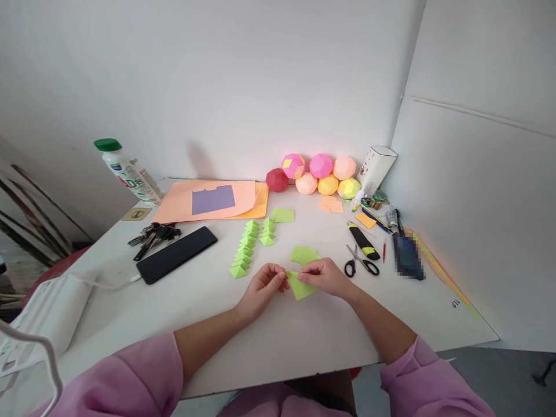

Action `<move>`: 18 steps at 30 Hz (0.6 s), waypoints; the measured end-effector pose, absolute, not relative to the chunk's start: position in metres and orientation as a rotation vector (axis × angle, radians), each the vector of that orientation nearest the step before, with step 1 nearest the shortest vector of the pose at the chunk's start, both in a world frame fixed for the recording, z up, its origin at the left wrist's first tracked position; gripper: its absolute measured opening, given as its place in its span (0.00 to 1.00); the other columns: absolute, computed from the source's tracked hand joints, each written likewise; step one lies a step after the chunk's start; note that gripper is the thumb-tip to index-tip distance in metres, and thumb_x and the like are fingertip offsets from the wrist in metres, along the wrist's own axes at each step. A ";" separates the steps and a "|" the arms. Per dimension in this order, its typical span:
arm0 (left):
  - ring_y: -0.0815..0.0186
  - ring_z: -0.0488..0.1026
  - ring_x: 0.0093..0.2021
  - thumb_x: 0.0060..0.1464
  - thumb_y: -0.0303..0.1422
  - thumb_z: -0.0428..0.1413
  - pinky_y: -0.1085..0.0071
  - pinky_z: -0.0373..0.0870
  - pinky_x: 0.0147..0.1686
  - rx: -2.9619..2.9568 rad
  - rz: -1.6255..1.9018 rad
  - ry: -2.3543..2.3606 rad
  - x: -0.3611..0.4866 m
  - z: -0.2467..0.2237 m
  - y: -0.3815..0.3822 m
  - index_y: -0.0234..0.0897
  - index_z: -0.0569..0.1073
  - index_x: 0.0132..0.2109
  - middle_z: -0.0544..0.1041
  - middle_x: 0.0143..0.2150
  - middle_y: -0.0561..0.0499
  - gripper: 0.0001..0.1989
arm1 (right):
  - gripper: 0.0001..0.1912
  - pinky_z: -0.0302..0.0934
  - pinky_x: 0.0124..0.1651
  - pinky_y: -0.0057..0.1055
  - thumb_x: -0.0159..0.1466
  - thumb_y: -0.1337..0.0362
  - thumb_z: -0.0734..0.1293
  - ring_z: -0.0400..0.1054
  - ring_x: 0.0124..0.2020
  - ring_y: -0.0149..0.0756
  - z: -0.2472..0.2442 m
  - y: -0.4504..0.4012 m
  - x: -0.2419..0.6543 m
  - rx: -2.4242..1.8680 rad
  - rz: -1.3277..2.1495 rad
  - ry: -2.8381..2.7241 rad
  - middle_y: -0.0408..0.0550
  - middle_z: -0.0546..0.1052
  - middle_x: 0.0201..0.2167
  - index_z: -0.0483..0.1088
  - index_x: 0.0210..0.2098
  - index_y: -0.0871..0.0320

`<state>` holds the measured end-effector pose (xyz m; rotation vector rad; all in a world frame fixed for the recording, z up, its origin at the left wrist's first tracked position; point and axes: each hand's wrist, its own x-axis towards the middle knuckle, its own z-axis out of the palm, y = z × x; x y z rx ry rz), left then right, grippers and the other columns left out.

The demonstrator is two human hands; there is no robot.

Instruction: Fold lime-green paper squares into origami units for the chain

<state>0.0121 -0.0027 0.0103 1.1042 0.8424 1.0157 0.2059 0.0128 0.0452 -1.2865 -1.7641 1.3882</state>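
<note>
A light green square of paper [303, 289] is held just above the table between my two hands. My left hand [264, 288] pinches its upper left corner with thumb and fingertips. Thumb and fingers of my right hand [324, 275] grip its upper right side. Just behind them lie flat green paper pieces [304, 253], partly covered by my right hand. Farther back to the left stand two rows of folded green paper units [245, 249], like small pyramids. Another flat green piece [284, 215] rests behind those rows.
Faceted paper balls [321, 166] are piled against the wall. Scissors [361, 263] and a box cutter [363, 240] lie to the right. A black phone [177, 255], keys [156, 234], orange sheets [178, 202] and a tilted bottle [130, 174] are on the left.
</note>
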 end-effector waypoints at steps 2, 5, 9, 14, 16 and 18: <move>0.71 0.68 0.29 0.51 0.38 0.56 0.71 0.68 0.33 1.086 0.989 0.809 0.014 0.007 -0.003 0.38 0.63 0.39 0.68 0.28 0.56 0.12 | 0.15 0.56 0.22 0.24 0.55 0.54 0.66 0.62 0.23 0.29 0.045 0.011 0.203 -1.260 1.484 -1.712 0.44 0.71 0.22 0.76 0.30 0.60; 0.72 0.67 0.27 0.49 0.38 0.58 0.69 0.70 0.33 1.044 1.001 0.804 0.016 0.003 -0.003 0.39 0.61 0.40 0.65 0.25 0.59 0.16 | 0.17 0.57 0.21 0.24 0.56 0.53 0.66 0.63 0.22 0.29 0.043 0.008 0.197 -1.226 1.592 -1.644 0.44 0.71 0.23 0.76 0.34 0.60; 0.73 0.66 0.26 0.48 0.39 0.58 0.70 0.70 0.31 1.042 1.026 0.832 0.017 0.002 -0.001 0.38 0.60 0.41 0.64 0.24 0.59 0.17 | 0.18 0.58 0.24 0.25 0.55 0.52 0.67 0.64 0.25 0.30 0.041 0.009 0.195 -1.269 1.591 -1.514 0.45 0.72 0.24 0.76 0.35 0.60; 0.74 0.64 0.25 0.48 0.39 0.57 0.74 0.67 0.29 1.063 1.024 0.845 0.016 0.007 -0.002 0.39 0.61 0.41 0.62 0.24 0.60 0.17 | 0.17 0.63 0.32 0.30 0.50 0.56 0.71 0.68 0.30 0.33 0.037 0.013 0.197 -1.291 1.710 -1.318 0.46 0.75 0.29 0.74 0.34 0.61; 0.73 0.65 0.27 0.49 0.39 0.57 0.75 0.66 0.29 1.065 1.038 0.844 0.015 0.007 -0.003 0.39 0.61 0.42 0.64 0.26 0.58 0.16 | 0.18 0.64 0.33 0.31 0.48 0.58 0.73 0.68 0.30 0.33 0.036 0.014 0.196 -1.265 1.766 -1.261 0.45 0.74 0.28 0.72 0.36 0.61; 0.72 0.67 0.30 0.49 0.39 0.57 0.74 0.66 0.31 1.056 1.049 0.831 0.015 0.006 -0.003 0.39 0.60 0.41 0.68 0.31 0.55 0.15 | 0.21 0.65 0.33 0.31 0.46 0.60 0.73 0.68 0.29 0.31 0.036 0.013 0.195 -1.242 1.765 -1.257 0.42 0.72 0.26 0.71 0.38 0.60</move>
